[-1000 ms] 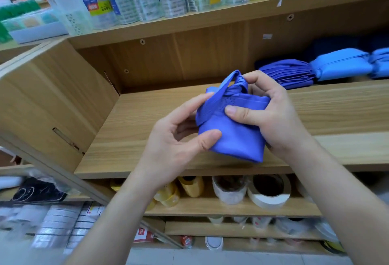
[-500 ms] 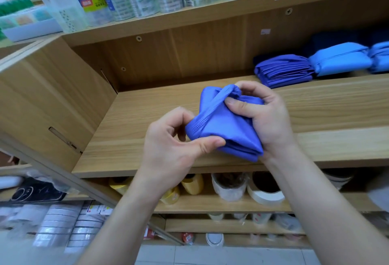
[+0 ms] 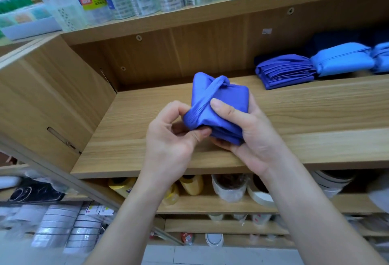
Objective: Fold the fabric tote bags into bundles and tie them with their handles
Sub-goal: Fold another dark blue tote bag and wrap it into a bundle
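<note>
- One wooden shelf [image 3: 294, 117] spans the view, with tape rolls [image 3: 229, 187] on the shelf below it.
- Several folded bags [image 3: 284, 71] lie at its far right, well apart from the hands.
- Blue tote bundle [image 3: 227, 100] is held above the shelf's near edge.
- Right hand [image 3: 256, 138] grips it, thumb on top and fingers beneath.
- Left hand [image 3: 168, 138], fingers curled, pinches its near-left corner.
- Handle [image 3: 207, 96] crosses the bundle; its knot, covered by the right fingers half a second ago, now shows.
</note>
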`<state>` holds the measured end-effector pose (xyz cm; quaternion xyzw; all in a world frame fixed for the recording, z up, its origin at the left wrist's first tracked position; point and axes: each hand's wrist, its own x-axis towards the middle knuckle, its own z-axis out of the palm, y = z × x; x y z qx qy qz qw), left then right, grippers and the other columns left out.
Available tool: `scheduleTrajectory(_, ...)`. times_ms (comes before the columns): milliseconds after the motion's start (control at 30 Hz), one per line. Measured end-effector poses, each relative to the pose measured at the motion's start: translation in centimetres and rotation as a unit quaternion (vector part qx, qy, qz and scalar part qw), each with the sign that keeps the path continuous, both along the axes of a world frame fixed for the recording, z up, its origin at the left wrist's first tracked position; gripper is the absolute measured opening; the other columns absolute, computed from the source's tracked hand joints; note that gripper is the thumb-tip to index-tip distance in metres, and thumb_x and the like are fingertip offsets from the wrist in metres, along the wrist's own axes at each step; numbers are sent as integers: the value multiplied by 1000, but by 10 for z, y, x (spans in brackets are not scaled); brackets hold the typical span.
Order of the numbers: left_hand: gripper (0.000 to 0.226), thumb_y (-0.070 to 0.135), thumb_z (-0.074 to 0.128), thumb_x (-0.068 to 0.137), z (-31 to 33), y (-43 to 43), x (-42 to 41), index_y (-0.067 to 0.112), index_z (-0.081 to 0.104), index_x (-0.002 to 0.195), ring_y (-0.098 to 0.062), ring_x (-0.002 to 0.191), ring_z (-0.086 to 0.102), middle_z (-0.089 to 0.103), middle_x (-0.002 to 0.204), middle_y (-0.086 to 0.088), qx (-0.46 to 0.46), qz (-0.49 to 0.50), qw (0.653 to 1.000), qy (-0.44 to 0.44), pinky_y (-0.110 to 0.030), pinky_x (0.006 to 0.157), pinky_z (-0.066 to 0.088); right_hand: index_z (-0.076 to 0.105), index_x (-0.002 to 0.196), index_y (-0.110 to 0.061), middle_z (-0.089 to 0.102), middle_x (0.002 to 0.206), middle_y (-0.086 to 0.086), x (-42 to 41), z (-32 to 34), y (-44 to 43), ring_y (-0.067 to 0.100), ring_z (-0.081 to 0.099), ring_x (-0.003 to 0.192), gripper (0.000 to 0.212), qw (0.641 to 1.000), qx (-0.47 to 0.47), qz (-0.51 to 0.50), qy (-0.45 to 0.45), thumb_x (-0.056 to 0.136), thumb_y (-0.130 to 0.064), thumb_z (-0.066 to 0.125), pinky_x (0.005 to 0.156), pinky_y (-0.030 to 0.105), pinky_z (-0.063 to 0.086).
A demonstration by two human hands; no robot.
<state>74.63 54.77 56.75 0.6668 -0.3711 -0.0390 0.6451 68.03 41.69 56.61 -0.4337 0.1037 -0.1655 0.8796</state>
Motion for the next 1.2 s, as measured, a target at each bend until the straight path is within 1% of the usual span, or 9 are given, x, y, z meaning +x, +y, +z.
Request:
scheduleTrajectory(267, 25, -8, 74, 70, -11, -28, -15, 10, 59, 79, -8, 67, 65, 70, 70, 4, -124, 97, 975, 155, -20, 67, 54, 57, 116, -9, 69, 101, 7, 21, 3, 9, 30, 68, 95, 45, 969, 51, -236, -56, 78, 13, 69, 82, 48, 57)
scheduleTrajectory(467, 14, 5, 72, 76, -9, -35, -24, 6, 61, 85, -12, 66, 66, 70, 71, -1, -168, 75, 955, 232, -21, 67, 53, 57, 117, -8, 68, 101, 10, 26, 10, 9, 29, 67, 88, 43, 963, 96, -251, -38, 80, 12, 67, 72, 39, 55)
scheduleTrajectory(600, 7, 9, 72, 81, -10, -29, -21, 8, 66, 85, -7, 75, 63, 70, 78, 2, -108, 96, 980, 137, -19, 70, 51, 59, 116, -8, 69, 99, 8, 26, 8, 6, 23, 69, 85, 41, 964, 107, -239, -45, 81, 12, 66, 71, 38, 60)
scheduleTrajectory(700, 14, 13, 78, 78, -13, -26, -23, 13, 64, 78, -10, 70, 54, 63, 78, -8, -110, 132, 982, 80, -20, 63, 45, 59, 103, -22, 67, 102, 4, 28, 7, 9, 19, 68, 90, 41, 947, -19, -320, -38, 77, 8, 73, 82, 44, 59)
scheduleTrajectory(800, 22, 9, 78, 76, -17, -25, -21, 19, 60, 71, -7, 67, 47, 54, 75, 3, -32, 171, 979, -107, -19, 60, 37, 55, 94, -35, 65, 101, 1, 32, -1, 12, 21, 66, 93, 42, 915, -135, -379, -18, 71, -7, 75, 86, 49, 56)
scheduleTrajectory(900, 13, 11, 75, 78, -19, -28, -16, 12, 64, 73, -12, 76, 51, 55, 77, 8, 59, 174, 951, -250, -25, 67, 42, 56, 100, -28, 65, 102, 9, 35, -8, 12, 26, 67, 92, 38, 913, -73, -401, -2, 75, -5, 72, 88, 52, 55)
scheduleTrajectory(1033, 11, 27, 74, 80, -27, -31, -19, 19, 70, 84, -11, 85, 57, 64, 84, 13, 55, 185, 957, -215, -27, 73, 46, 56, 116, -11, 67, 96, 10, 34, -4, 9, 22, 66, 76, 19, 944, 183, -274, 16, 98, -14, 58, 63, 35, 57)
scheduleTrajectory(1133, 8, 35, 75, 76, -24, -30, -20, 35, 69, 82, -9, 84, 60, 66, 83, 21, 52, 169, 979, -101, -26, 73, 46, 60, 115, -12, 71, 93, 4, 33, -3, 3, 16, 70, 75, 19, 949, 163, -270, 31, 101, -24, 53, 65, 33, 60)
scheduleTrajectory(1200, 6, 29, 69, 83, -22, -28, -23, 28, 73, 88, -8, 84, 59, 68, 85, 18, 94, 135, 971, -171, -28, 75, 47, 63, 109, -10, 70, 87, 1, 35, -4, 0, 14, 68, 75, 22, 945, 97, -310, 25, 102, -28, 51, 72, 34, 57)
